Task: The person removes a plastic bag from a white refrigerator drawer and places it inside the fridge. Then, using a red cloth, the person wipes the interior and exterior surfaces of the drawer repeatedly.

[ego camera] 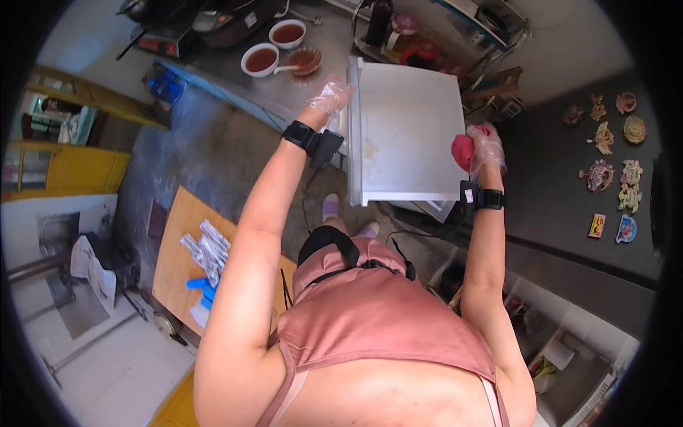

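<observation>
A white plastic refrigerator drawer (411, 133) is held up in front of me, its thick front edge towards the left and its inside facing me. My left hand (332, 96), in a clear plastic glove, is at that front edge; its fingertips are partly hidden, so the grip is unclear. On the opposite side, my right hand (486, 147), also gloved, is closed on a red cloth (463, 151) beside the drawer's wall. A faint yellowish stain shows on the drawer's inner surface near the front edge.
Two white bowls (260, 60) and a glass bowl (304, 61) of reddish liquid stand on the counter (213, 80), upper left. Magnets (630, 184) dot a dark refrigerator side (555, 208) at right. A wooden table (173, 256) with wrapped packets (205, 248) stands lower left. Cables cross the floor.
</observation>
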`<state>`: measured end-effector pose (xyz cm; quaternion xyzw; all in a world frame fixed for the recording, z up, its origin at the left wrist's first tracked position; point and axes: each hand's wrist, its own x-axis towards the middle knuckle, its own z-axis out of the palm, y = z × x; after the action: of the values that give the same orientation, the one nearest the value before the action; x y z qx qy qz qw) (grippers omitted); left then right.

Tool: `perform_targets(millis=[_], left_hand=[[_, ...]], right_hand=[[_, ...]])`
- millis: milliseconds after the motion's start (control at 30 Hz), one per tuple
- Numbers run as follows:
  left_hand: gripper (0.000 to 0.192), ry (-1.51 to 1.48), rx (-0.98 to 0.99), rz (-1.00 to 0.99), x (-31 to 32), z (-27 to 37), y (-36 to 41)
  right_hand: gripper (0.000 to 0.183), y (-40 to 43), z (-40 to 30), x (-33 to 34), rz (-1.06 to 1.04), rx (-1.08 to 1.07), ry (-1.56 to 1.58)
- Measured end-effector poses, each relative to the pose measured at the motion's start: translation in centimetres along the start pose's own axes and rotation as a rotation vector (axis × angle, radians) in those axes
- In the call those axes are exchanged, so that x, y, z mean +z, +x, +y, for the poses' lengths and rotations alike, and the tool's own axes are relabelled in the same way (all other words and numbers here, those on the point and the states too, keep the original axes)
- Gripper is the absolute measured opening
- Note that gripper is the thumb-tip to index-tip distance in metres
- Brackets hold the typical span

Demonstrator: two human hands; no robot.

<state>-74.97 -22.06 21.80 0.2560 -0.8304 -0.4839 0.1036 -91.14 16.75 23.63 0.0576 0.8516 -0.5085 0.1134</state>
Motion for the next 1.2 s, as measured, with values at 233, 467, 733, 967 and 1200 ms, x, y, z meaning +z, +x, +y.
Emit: perform_targets(millis=[233,467,733,967,1200], left_hand=[[0.047,0.006,-0.177,-0.200,4.5,-4.4,4.8],[0.037,-0.271,-0.242,-0.305,4.7,-1.6,3.0],[0.025,-0.197,-0.148,-0.106,-0.4,5.7,-2.2],[0.028,-0.310,0.204,0.103,-2.8,12.7,-7.2],[0.037,-0.380,0.388,0.138,-0.8,11.8,-8.1]], right_hand=[[0.043,1.0,-1.2,1.1,-0.058,0.118,-0.446],[0.028,-0.5,-4.2,0.6,-0.225,-0.222,-0.980],[0.048,-3.6,-6.3,-1.5,-0.161,0.064,-0.605],[0.049,-7.2,-4.5,-2.6,0.044,-0.178,-0.283],[0.043,-8.7,0.1,-0.7,0.213,-0.292,0.024]])
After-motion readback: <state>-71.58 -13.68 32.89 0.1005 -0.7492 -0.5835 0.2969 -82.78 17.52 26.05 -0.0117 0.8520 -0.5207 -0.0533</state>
